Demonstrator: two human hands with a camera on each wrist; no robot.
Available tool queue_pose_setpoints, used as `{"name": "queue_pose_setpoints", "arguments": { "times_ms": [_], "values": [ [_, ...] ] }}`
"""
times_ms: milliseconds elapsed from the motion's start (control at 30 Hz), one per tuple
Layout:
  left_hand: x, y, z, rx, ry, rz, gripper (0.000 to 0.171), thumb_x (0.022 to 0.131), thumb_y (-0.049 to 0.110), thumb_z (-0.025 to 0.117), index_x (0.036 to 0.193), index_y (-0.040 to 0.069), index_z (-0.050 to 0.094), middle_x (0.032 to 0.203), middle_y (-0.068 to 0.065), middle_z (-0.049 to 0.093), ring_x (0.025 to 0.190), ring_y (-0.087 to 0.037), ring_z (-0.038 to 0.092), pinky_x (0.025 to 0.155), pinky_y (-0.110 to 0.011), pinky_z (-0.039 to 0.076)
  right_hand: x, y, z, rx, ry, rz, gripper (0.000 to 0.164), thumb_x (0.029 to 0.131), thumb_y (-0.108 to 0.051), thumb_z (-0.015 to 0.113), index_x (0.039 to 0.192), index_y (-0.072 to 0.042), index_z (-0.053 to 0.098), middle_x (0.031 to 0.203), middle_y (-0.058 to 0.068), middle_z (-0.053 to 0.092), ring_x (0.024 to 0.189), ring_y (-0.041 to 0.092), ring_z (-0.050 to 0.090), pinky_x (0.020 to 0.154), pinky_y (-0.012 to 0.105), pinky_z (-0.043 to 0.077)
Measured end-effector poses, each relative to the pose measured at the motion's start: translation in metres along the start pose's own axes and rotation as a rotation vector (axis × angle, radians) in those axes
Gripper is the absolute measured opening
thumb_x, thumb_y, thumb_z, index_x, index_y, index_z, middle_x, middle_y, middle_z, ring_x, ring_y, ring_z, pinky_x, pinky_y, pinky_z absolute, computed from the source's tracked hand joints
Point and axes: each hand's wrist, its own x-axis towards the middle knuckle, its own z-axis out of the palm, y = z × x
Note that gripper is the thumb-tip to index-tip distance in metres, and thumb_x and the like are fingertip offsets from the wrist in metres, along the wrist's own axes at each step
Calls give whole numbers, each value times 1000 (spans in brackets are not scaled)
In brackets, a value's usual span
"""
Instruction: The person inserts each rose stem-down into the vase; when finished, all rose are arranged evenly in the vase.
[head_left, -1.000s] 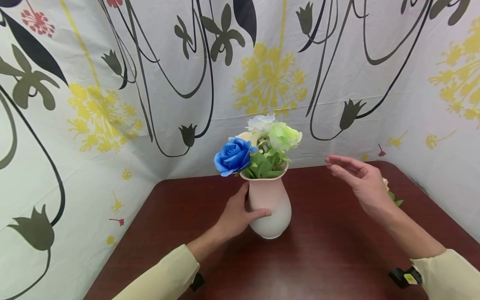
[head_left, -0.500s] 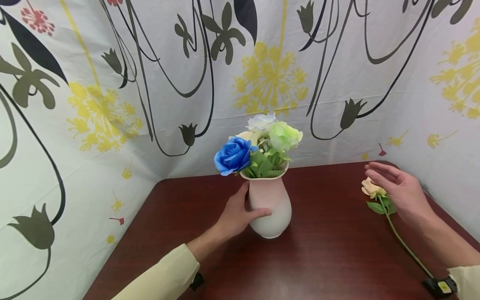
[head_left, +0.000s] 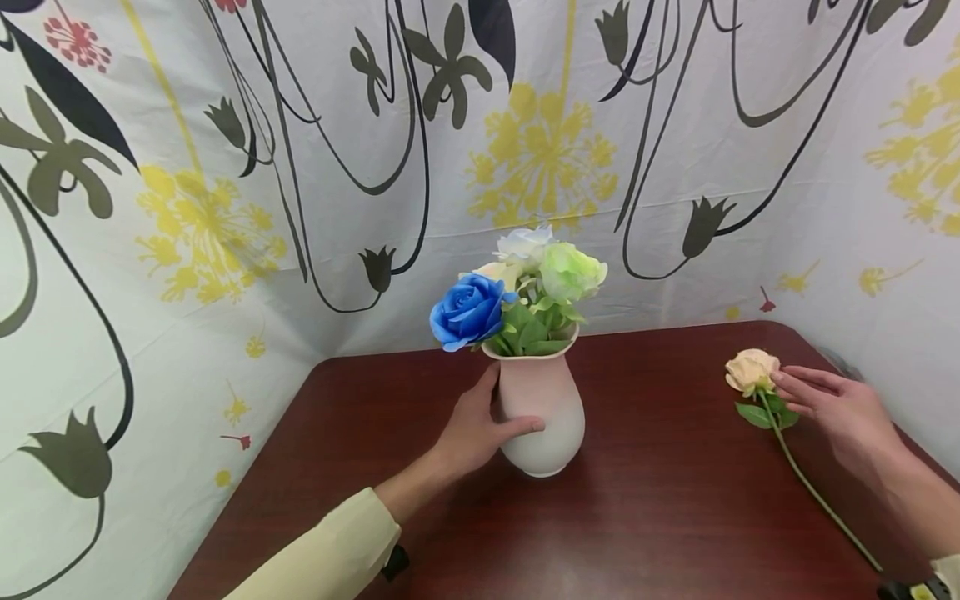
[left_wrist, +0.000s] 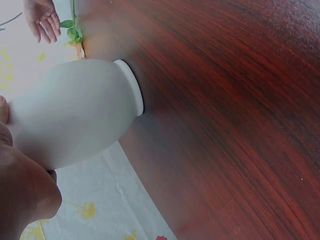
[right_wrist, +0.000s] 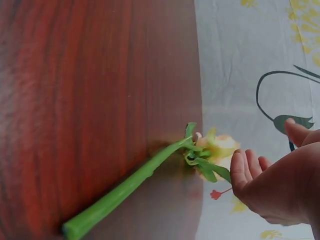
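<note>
My left hand holds a pale pink-and-white vase around its neck and upper body, thumb across the front. The vase stands upright on the table, its white foot visible in the left wrist view. Out of its mouth rise a blue rose, a pale green flower and whitish blooms with green leaves. On the right lies a peach rose with a long green stem. Beside its bloom is my right hand, fingers extended and holding nothing; whether the fingertips touch the petals, I cannot tell.
A dark red-brown wooden table lies under everything. White cloth printed with flowers and vines hangs behind it and along both sides, close to the table's edges.
My right hand has moved right and down from beside the vase to the peach rose, which it had been hiding. My left hand and the vase have stayed in place.
</note>
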Motion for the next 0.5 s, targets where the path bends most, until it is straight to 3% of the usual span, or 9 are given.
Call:
{"name": "queue_pose_setpoints", "arguments": {
  "times_ms": [133, 267, 400, 500],
  "values": [
    [0, 0, -1, 3, 1, -2, 89, 89, 43, 88, 160, 23, 38, 149, 4, 59, 133, -15, 59, 111, -43, 50, 1, 6, 0, -58, 79, 37, 45, 102, -52, 67, 129, -16, 63, 87, -30, 65, 80, -5, 69, 65, 15, 49],
    [0, 1, -1, 3, 3, 1, 89, 89, 43, 88, 160, 22, 38, 149, 4, 60, 133, -15, 59, 111, -44, 50, 1, 12, 0, -113, 111, 52, 76, 104, -50, 65, 145, 12, 50, 83, -31, 61, 76, -4, 69, 64, 17, 53],
    [0, 1, -1, 7, 1, 6, 89, 89, 43, 88, 159, 22, 38, 149, 4, 60, 133, -15, 59, 111, -43, 50, 2, 17, -1, -203, 130, 82, 79, 104, -49, 65, 146, 16, 47, 84, -27, 59, 73, 2, 67, 66, 25, 55],
    [1, 1, 0, 17, 1, 2, 89, 88, 43, 88, 159, 22, 38, 149, 4, 60, 133, -15, 59, 112, -42, 50, 2, 19, -1, -285, 141, 104, 75, 102, -47, 69, 141, 16, 53, 90, -11, 66, 73, 9, 65, 64, 30, 55]
  ]
}}
